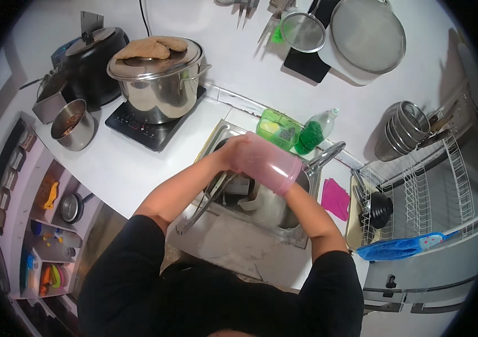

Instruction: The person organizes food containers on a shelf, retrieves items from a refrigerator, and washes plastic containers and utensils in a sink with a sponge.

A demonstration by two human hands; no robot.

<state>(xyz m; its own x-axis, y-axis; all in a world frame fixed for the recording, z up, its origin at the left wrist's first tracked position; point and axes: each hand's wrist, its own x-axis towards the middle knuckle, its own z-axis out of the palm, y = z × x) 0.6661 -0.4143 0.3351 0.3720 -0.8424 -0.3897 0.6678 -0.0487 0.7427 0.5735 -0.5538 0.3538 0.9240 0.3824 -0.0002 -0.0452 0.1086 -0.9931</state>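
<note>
A translucent pink plastic container (266,162) is tilted on its side over the steel sink (302,241). My left hand (234,152) grips its closed-looking left end. My right hand is hidden inside or behind the container's right end; only the forearm shows, so its fingers cannot be made out. Below lie a white plastic container (256,202), dark cookware and long-handled utensils in the sink. The curved steel faucet (327,153) rises at the sink's right. Behind stand a green sponge holder (277,126) with sponges and a clear bottle of green liquid (312,132).
A lidded steel pot (159,90) with a mitt on top stands on a black induction cooktop (138,130). Left of it is a small steel pot (73,128). A pink cloth (335,199), a wire dish rack (418,202) and a blue towel (399,248) are at the right.
</note>
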